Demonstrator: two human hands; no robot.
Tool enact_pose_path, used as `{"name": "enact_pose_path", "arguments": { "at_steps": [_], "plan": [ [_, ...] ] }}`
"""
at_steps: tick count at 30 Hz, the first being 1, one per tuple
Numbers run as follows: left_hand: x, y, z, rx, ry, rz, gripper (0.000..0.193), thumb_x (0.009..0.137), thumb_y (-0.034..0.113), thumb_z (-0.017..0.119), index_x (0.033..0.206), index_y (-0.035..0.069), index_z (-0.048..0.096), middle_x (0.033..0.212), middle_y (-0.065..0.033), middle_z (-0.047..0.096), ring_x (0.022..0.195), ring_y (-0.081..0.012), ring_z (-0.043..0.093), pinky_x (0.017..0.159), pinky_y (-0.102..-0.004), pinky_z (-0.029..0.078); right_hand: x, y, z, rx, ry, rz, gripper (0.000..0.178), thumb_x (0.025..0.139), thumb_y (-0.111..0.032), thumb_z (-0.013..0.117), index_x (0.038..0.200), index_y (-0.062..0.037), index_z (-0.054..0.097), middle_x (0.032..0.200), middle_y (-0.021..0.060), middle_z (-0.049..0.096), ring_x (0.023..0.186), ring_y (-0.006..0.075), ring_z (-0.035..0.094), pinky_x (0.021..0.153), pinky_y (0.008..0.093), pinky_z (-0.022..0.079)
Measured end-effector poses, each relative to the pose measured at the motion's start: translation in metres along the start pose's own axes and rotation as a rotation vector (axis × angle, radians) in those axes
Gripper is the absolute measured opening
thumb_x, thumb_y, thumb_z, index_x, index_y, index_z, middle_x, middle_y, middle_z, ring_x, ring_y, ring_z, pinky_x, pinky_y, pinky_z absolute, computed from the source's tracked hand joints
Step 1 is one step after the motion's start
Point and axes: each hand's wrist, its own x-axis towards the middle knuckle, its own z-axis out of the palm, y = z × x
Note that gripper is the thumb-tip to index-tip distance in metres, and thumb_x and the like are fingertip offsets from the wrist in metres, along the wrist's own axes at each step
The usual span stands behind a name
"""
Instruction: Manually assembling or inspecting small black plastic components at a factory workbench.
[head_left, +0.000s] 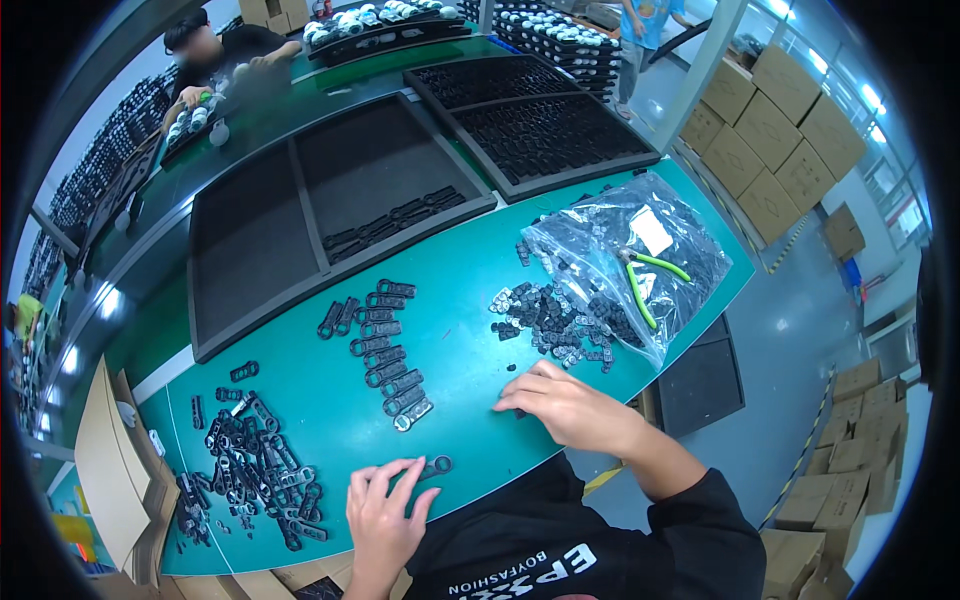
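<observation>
Left hand (pixel 383 520): fingers spread flat on the green table top (pixel 470 300), holding nothing; a flat black plastic link with ring ends (pixel 436 466) lies just beyond the fingertips.
Right hand (pixel 565 405): fingers curled down on the table, grasp hidden.
Small parts: the pile of small black plastic pieces (pixel 555 315) lies just ahead of the right fingers.
Advice: better take one piece, keep the link flat.

We are in a factory assembly hall. Our green worktop (pixel 330 400) carries heaps of small black parts (pixel 255 470), a clear bag (pixel 630 260) of more parts with green cutters (pixel 645 285) on it, and black trays (pixel 330 200). Stacked cartons (pixel 775 130) line the grey floor (pixel 800 330), and another person (pixel 215 55) sits at the same long bench with loaded trays.
</observation>
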Motion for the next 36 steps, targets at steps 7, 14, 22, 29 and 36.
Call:
{"name": "enact_pose_path", "arguments": {
  "at_steps": [7, 14, 22, 29, 36],
  "plan": [
    [0.002, 0.006, 0.021, -0.048, 0.002, 0.037, 0.045, 0.077, 0.009, 0.094, 0.121, 0.012, 0.083, 0.110, -0.0026, 0.075, 0.097, -0.0287, 0.063, 0.083, -0.0399, 0.054, 0.004, 0.003, -0.005, 0.030, -0.164, 0.022, 0.039, 0.093, 0.004, 0.074, 0.131, -0.0078, 0.073, 0.111, 0.0095, 0.069, 0.110, 0.0312, 0.065, 0.098, 0.0431, 0.055],
    [0.003, 0.005, 0.028, -0.076, 0.009, 0.066, 0.042, 0.077, 0.010, 0.093, 0.117, 0.015, 0.084, 0.110, 0.0004, 0.075, 0.096, -0.0271, 0.062, 0.083, -0.0396, 0.053, 0.005, -0.003, 0.006, 0.134, -0.161, 0.048, 0.037, 0.097, 0.001, 0.071, 0.133, -0.0070, 0.070, 0.107, 0.0116, 0.067, 0.113, 0.0331, 0.063, 0.098, 0.0449, 0.055],
    [0.004, 0.005, 0.029, -0.087, 0.001, 0.050, 0.040, 0.077, 0.010, 0.093, 0.116, 0.016, 0.084, 0.110, 0.0014, 0.075, 0.098, -0.0269, 0.061, 0.084, -0.0396, 0.052, 0.002, 0.004, 0.004, 0.211, -0.125, 0.092, 0.040, 0.096, 0.001, 0.073, 0.134, -0.0089, 0.069, 0.106, 0.0128, 0.066, 0.109, 0.0355, 0.064, 0.096, 0.0468, 0.055],
    [0.003, 0.006, 0.028, -0.079, -0.002, 0.038, 0.039, 0.078, 0.010, 0.092, 0.115, 0.016, 0.085, 0.111, 0.0020, 0.074, 0.098, -0.0268, 0.061, 0.085, -0.0394, 0.052, -0.001, 0.004, 0.004, 0.231, -0.154, 0.065, 0.040, 0.096, 0.001, 0.074, 0.134, -0.0107, 0.070, 0.106, 0.0129, 0.068, 0.108, 0.0365, 0.067, 0.092, 0.0486, 0.055],
    [0.003, 0.006, 0.029, -0.077, 0.003, 0.042, 0.039, 0.078, 0.010, 0.092, 0.115, 0.016, 0.085, 0.112, 0.0023, 0.074, 0.099, -0.0267, 0.061, 0.084, -0.0395, 0.052, 0.001, -0.001, 0.009, 0.281, -0.073, 0.135, 0.038, 0.096, 0.000, 0.075, 0.133, -0.0090, 0.071, 0.104, 0.0133, 0.069, 0.100, 0.0369, 0.069, 0.088, 0.0484, 0.055]
  ]
}}
